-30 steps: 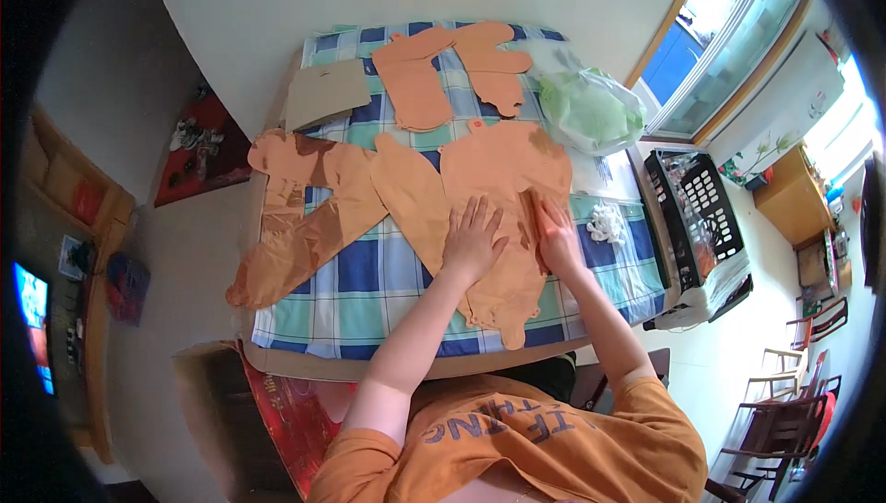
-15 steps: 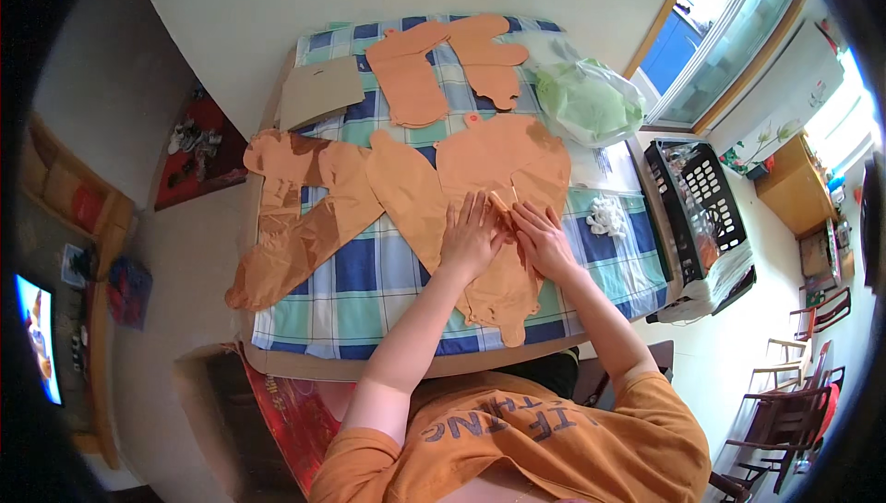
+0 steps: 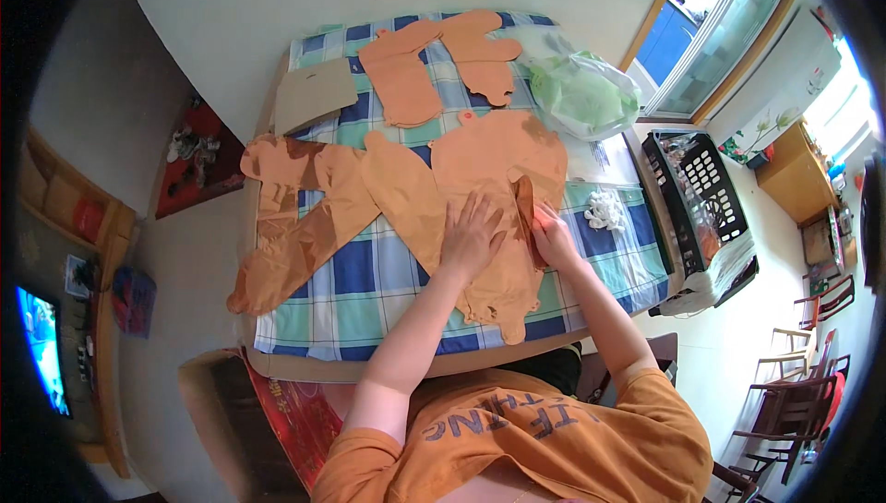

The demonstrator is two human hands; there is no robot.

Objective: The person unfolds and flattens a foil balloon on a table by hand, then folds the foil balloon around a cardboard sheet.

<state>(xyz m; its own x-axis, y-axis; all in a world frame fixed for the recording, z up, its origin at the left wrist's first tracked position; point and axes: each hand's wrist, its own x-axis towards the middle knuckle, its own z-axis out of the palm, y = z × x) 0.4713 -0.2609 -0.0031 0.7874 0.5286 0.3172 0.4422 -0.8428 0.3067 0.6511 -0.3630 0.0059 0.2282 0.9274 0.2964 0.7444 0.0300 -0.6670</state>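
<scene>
A large flat copper-orange sheet, shiny like an uninflated foil balloon (image 3: 471,161), lies in front of me on the checked tablecloth. My left hand (image 3: 473,233) rests flat on its middle, fingers spread. At its right side my right hand (image 3: 554,237) is closed at a raised fold, where a darker copper strip shows; its fingertips are partly hidden. Touching the sheet on the left is another copper foil balloon (image 3: 309,249), creased and shinier. More flat orange shapes, one stack (image 3: 406,88) and one lobed piece (image 3: 480,60), lie at the far side.
Grey-brown cardboard (image 3: 316,95) lies at the far left of the table. A pale green plastic bag (image 3: 591,97) sits at the far right, with a white crumpled bundle (image 3: 604,211) nearer me. Beside the table's right edge stands a black basket (image 3: 697,194).
My hands have moved apart. The right one has shifted right and slightly down, drawing the fold open along the sheet's right side; a thin pale stick-like thing between them no longer shows.
</scene>
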